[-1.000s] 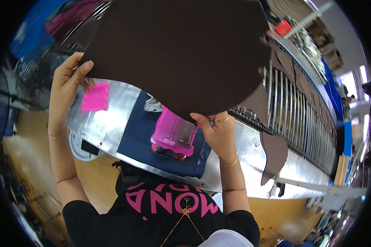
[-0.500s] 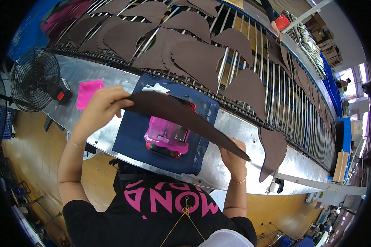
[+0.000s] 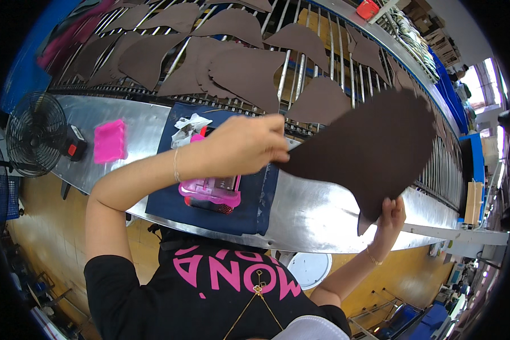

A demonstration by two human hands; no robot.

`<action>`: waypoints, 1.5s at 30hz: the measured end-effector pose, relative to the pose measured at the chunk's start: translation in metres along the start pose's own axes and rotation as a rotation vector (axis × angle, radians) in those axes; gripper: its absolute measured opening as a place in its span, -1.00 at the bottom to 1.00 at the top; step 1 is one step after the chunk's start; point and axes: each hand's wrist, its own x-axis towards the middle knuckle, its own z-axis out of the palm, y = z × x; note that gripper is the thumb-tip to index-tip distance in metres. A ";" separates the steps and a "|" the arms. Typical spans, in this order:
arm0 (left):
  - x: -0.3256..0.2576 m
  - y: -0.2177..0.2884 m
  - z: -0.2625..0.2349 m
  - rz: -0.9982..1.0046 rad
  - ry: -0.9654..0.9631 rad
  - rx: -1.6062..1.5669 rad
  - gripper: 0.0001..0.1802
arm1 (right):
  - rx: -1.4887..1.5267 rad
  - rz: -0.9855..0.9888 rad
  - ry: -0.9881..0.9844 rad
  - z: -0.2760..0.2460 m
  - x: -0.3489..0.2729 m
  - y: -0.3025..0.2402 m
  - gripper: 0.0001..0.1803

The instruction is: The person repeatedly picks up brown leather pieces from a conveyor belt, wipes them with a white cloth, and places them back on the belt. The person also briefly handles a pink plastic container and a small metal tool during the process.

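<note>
A dark brown flat cut piece [image 3: 374, 139], like leather or foam sheet with one scalloped edge, is stretched between my hands above the metal table. My left hand [image 3: 246, 146] pinches its narrow left tip. My right hand [image 3: 392, 218] grips its lower right edge. Beneath my left forearm sits a pink tray-like tool [image 3: 230, 195] with a metal part in it, on a dark blue mat [image 3: 255, 212]. Crumpled white tissue [image 3: 192, 127] lies at the mat's far edge. Part of another brown piece [image 3: 363, 224] shows below the held one.
Beyond the table, a conveyor of metal rods [image 3: 280, 85] carries several similar brown pieces [image 3: 243, 71]. To the left stand a black fan [image 3: 37, 136] and a bright pink block [image 3: 109, 141] on the metal table [image 3: 300, 209]. A white round stool [image 3: 310, 269] is below the table's front edge.
Both hands have moved right with the brown piece, from over the mat to the table's right side. The piece has turned from nearly edge-on to showing its broad face.
</note>
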 end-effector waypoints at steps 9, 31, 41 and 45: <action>0.115 0.018 -0.106 0.470 0.296 0.548 -0.81 | 0.578 -0.144 -0.270 0.068 0.094 0.014 -0.49; 0.134 -0.060 -0.098 0.288 0.395 0.661 -0.48 | 0.294 0.377 -0.032 0.114 0.243 0.132 -0.67; 0.053 -0.084 -0.115 -0.198 0.191 0.509 -0.36 | -0.031 0.296 0.070 0.143 0.260 0.162 -0.48; 0.042 -0.078 -0.112 -0.300 0.141 0.441 -0.31 | -0.432 -0.043 0.288 0.094 0.230 0.150 -0.57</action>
